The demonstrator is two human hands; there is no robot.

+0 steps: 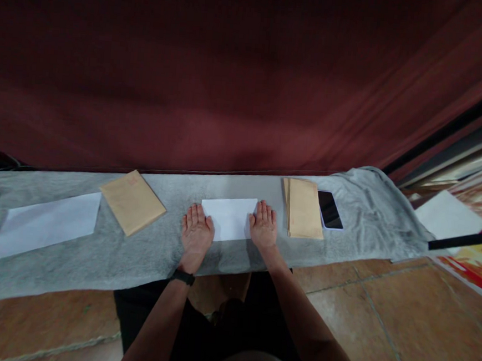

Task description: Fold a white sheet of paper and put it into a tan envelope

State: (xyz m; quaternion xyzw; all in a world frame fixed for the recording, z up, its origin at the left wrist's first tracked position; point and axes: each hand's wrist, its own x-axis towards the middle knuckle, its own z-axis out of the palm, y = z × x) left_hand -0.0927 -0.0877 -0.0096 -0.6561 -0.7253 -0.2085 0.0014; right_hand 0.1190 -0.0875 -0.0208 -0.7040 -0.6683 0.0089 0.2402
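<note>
As it lies, the middle paper stretches left-to-right.

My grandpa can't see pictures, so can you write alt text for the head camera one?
A person's left hand and right hand lie flat at opposite ends of a white paper on a grey cloth. To the left are a brown envelope and another white sheet; to the right, a pile of brown envelopes beside a dark-screened phone.

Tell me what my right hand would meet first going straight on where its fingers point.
Over the grey cloth, your right hand would probably meet the red backdrop, though depth is unclear.
</note>
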